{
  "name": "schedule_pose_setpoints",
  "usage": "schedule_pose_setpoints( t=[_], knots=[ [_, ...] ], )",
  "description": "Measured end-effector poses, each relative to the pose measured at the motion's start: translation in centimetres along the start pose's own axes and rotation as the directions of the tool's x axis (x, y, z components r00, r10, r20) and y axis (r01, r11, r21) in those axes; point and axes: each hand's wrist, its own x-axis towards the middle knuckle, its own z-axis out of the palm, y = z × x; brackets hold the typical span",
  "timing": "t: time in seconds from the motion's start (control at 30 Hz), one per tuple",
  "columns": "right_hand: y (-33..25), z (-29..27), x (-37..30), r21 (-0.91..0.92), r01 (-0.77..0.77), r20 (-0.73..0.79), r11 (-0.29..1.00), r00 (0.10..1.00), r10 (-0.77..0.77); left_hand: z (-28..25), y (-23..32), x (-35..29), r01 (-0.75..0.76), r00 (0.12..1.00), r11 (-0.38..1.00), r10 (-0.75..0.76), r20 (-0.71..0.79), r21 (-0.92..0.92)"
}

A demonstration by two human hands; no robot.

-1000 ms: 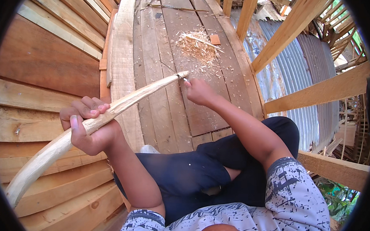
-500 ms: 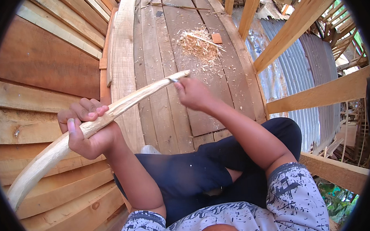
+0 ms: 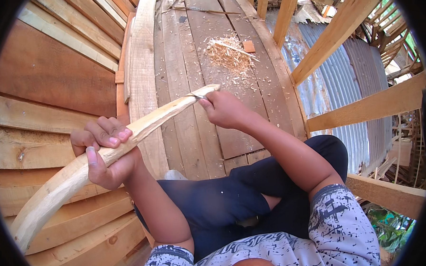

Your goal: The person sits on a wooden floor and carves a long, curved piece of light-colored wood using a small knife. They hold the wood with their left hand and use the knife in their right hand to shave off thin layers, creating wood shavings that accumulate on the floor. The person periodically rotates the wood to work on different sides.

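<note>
A pale, peeled wooden pole (image 3: 167, 110) slants from the lower left up to the middle, its narrow whittled tip at the right. My left hand (image 3: 106, 149) is wrapped round its thicker part, thumb below and fingers over the top. Near the tip, my right hand (image 3: 225, 108) is closed on a small knife (image 3: 198, 96). Its thin blade lies against the wood; the handle is hidden inside my fist.
A heap of wood shavings (image 3: 228, 55) lies on the plank floor (image 3: 182, 134), with a small reddish wood block (image 3: 249, 46) beside it. Plank wall (image 3: 55, 109) stands close on the left. Wooden railing (image 3: 364, 108) and corrugated metal sheets (image 3: 336, 75) are on the right.
The pole and my left hand have shifted slightly to the right and down. My right hand has moved a little right, and the knife blade now shows more clearly against the wood.
</note>
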Motion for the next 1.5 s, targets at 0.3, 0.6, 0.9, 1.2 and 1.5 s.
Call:
schedule_pose_setpoints(
  t=[0.3,0.6,0.9,1.2,1.5],
  knots=[
    [-2.5,-0.1,-0.8,0.174,0.145,-0.03,0.974,0.989,-0.142,0.0,-0.1,0.0,-0.024,1.0,1.0,0.024,0.007,0.003],
    [-0.9,1.7,0.0,0.189,0.089,-0.093,0.978,0.993,-0.073,2.2,-0.8,0.5,-0.087,0.942,0.956,0.17,-0.291,0.279],
    [-0.3,1.6,0.4,0.107,0.044,-0.041,0.993,0.998,-0.04,1.6,-0.5,0.7,0.005,0.974,0.989,0.028,-0.226,0.146],
    [0.2,1.6,0.4,0.091,-0.01,-0.029,0.996,1.0,0.013,0.9,-0.5,0.4,0.011,1.0,1.0,-0.011,0.003,0.023],
    [2.4,0.2,1.3,0.082,-0.233,0.039,0.969,0.972,0.23,2.5,0.2,0.4,-0.014,0.999,0.981,0.023,-0.044,0.194]
  ],
)
